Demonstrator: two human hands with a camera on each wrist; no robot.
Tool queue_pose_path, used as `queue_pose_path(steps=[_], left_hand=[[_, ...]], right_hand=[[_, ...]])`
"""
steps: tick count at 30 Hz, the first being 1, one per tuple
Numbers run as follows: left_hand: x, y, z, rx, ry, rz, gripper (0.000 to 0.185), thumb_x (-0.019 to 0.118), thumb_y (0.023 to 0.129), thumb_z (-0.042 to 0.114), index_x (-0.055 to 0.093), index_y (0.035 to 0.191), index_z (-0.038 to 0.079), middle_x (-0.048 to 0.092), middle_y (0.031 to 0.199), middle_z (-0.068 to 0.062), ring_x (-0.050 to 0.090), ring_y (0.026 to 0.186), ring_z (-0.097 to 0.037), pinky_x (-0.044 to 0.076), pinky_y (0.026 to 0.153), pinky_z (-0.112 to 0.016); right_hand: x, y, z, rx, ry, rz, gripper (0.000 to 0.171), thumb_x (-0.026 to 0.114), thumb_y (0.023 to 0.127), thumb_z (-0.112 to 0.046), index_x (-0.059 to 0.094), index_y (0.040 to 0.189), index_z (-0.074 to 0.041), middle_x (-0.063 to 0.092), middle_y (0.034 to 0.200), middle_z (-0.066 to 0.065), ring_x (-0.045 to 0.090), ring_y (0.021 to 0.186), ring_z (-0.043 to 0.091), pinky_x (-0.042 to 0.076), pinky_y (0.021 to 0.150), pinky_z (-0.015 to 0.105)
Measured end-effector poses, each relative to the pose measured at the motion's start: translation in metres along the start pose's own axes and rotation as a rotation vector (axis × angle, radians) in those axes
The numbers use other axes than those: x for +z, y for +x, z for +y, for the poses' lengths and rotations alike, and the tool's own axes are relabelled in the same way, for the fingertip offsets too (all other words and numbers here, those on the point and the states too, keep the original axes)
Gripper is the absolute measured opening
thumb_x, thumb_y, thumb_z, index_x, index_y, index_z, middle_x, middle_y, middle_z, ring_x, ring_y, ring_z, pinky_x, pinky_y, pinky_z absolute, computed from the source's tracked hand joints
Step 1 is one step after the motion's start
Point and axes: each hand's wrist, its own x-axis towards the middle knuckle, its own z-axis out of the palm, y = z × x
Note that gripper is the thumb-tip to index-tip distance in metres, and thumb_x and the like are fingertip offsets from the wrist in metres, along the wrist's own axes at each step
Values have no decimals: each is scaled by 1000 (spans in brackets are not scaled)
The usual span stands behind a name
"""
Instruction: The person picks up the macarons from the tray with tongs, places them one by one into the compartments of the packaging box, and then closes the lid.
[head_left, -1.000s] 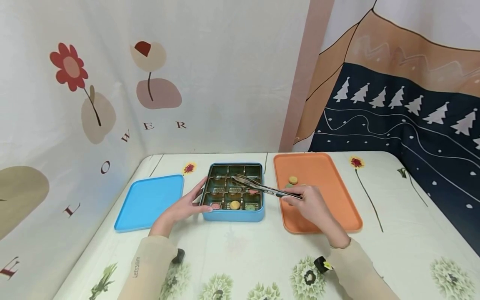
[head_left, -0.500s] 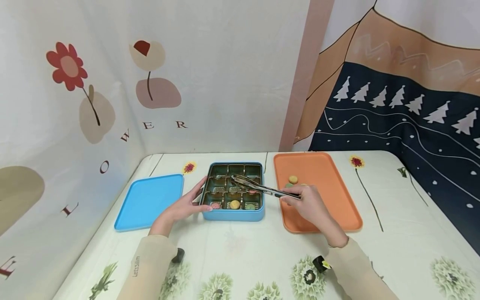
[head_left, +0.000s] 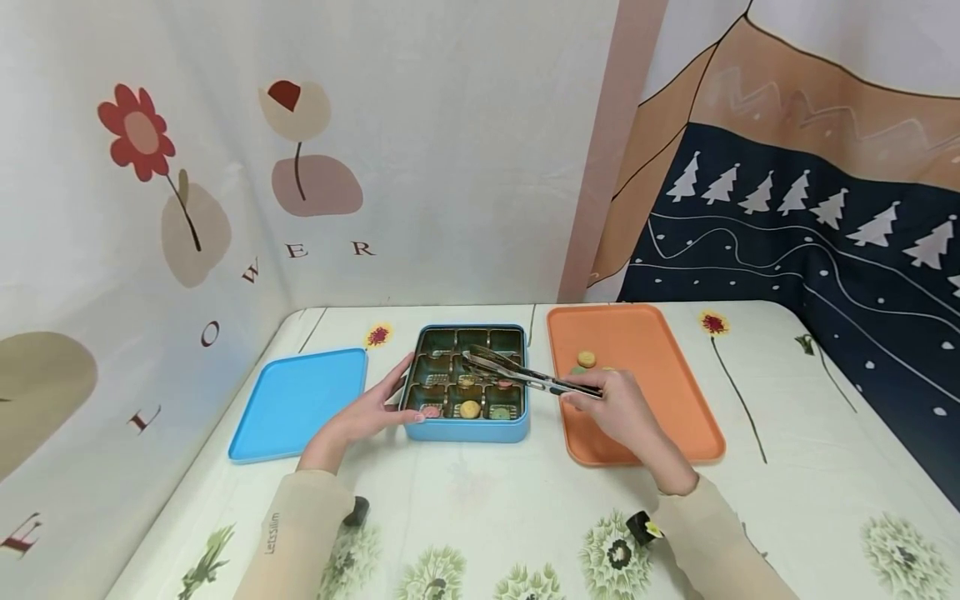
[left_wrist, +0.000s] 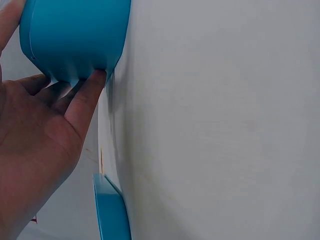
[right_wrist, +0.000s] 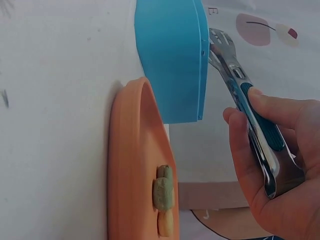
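In the head view, my left hand (head_left: 373, 410) rests against a blue box (head_left: 467, 431), thumb at its near left corner and spread fingers along the left wall. Dark dividers split the box into several compartments. The near row holds a pink macaron (head_left: 430, 412), a yellow macaron (head_left: 470, 409) and a green macaron (head_left: 500, 413). In the middle row sit another yellow macaron (head_left: 466, 381) and a pink one, partly behind the tongs. My right hand (head_left: 618, 406) grips metal tongs (head_left: 534, 380) by the handles. The tongs' tips hover over the middle compartment, slightly parted in the right wrist view.
An orange tray (head_left: 675, 425) lies right of the box. On it are a yellow macaron (head_left: 587, 359), a green macaron (right_wrist: 163, 194) and another yellow one, partly behind my right hand. A flat blue lid (head_left: 300, 404) lies to the left. Fabric walls stand behind the table.
A yellow macaron now shows in the middle compartment under the tongs, where none was visible before. The tongs' tips are a little higher. My left hand and the box have stayed put.
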Motion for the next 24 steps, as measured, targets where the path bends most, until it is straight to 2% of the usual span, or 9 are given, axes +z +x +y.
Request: queue_pose_path(steps=[7, 9, 13, 19, 24], left_hand=[[-1, 0, -1, -15, 16, 2, 105, 74, 91, 24, -2, 162, 26, -5, 169, -14, 4, 154, -45, 27, 118, -62], [-1, 0, -1, -26, 19, 0, 105, 74, 91, 26, -3, 162, 27, -4, 169, -16, 9, 153, -47, 27, 118, -63], [-2, 0, -2, -48, 12, -2, 106, 75, 90, 27, -4, 162, 28, -3, 168, -19, 15, 150, -49, 26, 118, -65], [-2, 1, -4, -39, 24, -1, 105, 74, 91, 25, -3, 162, 29, -4, 169, -16, 4, 154, -45, 24, 119, -64], [-2, 1, -4, -29, 34, 0, 105, 74, 91, 25, -3, 162, 28, -4, 169, -16, 3, 154, -46, 26, 118, -64]], right_hand=[[-6, -2, -1, 6, 6, 4, 27, 77, 87, -14, 76, 112, -4, 77, 100, 13, 58, 64, 8, 46, 54, 20], [-9, -2, -1, 7, 16, 11, 27, 77, 87, -14, 77, 112, -4, 77, 99, 13, 57, 63, 9, 45, 53, 20], [-13, -4, -1, 4, 31, 20, 28, 78, 86, -15, 76, 113, -5, 77, 102, 14, 60, 69, 12, 45, 53, 20], [-21, -8, 2, -16, 44, 45, 30, 78, 87, -16, 76, 114, -4, 75, 111, 16, 69, 86, 17, 50, 60, 20], [-28, -11, 5, -22, 42, 54, 30, 78, 87, -15, 75, 114, -3, 77, 101, 12, 69, 84, 12, 53, 65, 20]])
